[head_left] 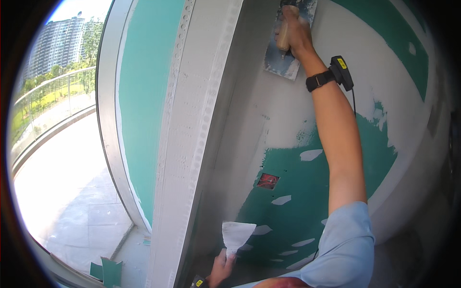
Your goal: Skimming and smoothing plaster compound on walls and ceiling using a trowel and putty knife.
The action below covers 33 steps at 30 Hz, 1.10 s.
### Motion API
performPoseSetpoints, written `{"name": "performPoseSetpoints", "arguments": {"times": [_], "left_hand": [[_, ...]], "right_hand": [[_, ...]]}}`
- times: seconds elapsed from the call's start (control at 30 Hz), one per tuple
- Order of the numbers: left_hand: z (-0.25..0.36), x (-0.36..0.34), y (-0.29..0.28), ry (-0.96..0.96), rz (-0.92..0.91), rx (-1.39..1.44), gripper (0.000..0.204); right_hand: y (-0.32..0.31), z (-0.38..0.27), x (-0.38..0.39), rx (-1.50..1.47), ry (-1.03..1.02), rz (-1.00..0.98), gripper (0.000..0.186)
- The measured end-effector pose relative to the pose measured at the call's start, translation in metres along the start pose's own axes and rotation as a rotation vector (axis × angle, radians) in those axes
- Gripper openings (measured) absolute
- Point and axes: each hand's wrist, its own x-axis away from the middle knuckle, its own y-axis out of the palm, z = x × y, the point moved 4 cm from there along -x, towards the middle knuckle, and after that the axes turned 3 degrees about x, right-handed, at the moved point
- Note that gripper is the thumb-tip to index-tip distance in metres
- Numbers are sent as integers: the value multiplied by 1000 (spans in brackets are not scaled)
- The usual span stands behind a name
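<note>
Blue sleeve [343, 245] fills the lower right; right hand [297, 37] clamped round a trowel [283, 65] at top centre, left hand [221, 269] gripping a scraper [238, 234] bottom centre. Tilting that trowel too steeply could gouge the grey coating [288, 108], imo.

The right arm [342, 139] stretches upward, nearly straight and mostly bare, with the right hand [300, 36] high and its fingers curled in a grip. The left hand [221, 267] sits low by the bottom edge, likewise curled in a grip (most of its forearm is out of sight).
</note>
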Motion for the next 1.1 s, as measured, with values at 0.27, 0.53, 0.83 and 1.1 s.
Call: {"name": "performPoseSetpoints", "arguments": {"times": [0.27, 0.53, 0.83, 1.1], "left_hand": [[-2, 19, -22, -120, 156, 186, 31], [-7, 3, 14, -147, 116, 291, 34], [5, -13, 113, -146, -193, 106, 32], [-11, -14, 234, -201, -319, 134, 28]], "right_hand": [[40, -4, -15, 1220, -83, 18, 59], [-22, 34, -43, 831, -191, 288, 37], [-314, -2, 32, 436, 282, 544, 43], [-533, 5, 102, 456, 165, 716, 36]]}}
